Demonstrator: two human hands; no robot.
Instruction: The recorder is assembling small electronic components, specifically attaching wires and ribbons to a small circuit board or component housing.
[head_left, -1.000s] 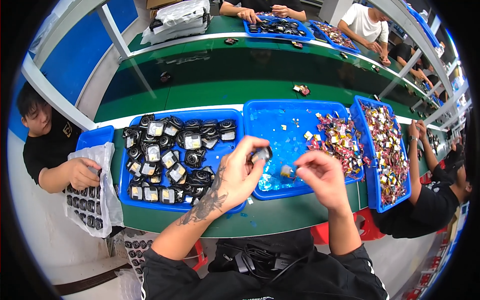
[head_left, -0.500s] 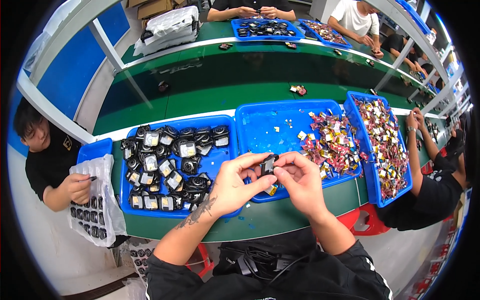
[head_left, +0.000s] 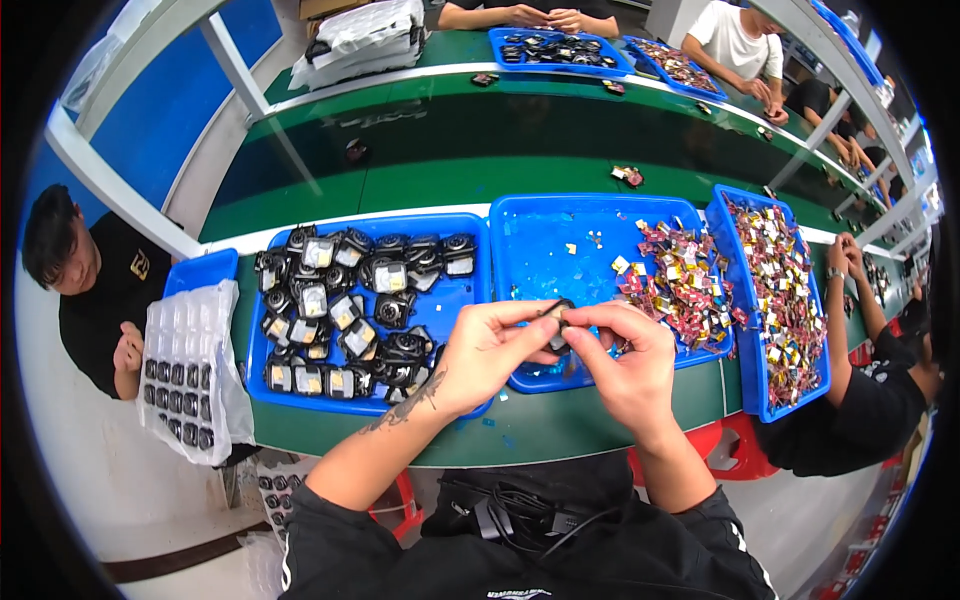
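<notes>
My left hand [head_left: 488, 348] and my right hand [head_left: 632, 362] meet over the front edge of the middle blue tray [head_left: 535, 235]. Between the fingertips of both, a small black device housing [head_left: 566, 305] is pinched; its underside is mostly covered by my fingers. Black camera-like units [head_left: 393, 277] with pale square faces fill much of the left blue tray [head_left: 458, 300], beside my left wrist. To the right of my fingers, small red circuit boards [head_left: 680, 265] with white and yellow pieces lie heaped in the middle tray.
A narrower blue tray [head_left: 748, 335] of similar boards stands at the right. Behind the trays runs a green conveyor belt [head_left: 430, 150] with a few loose parts. At the left, a person sits by a white moulded tray [head_left: 190, 350] of black units. Co-workers sit across and at right.
The whole view has shifted a little to the right. In my fingers the black housing has turned, and the yellow piece below it is hidden. The person at left has drawn a hand back.
</notes>
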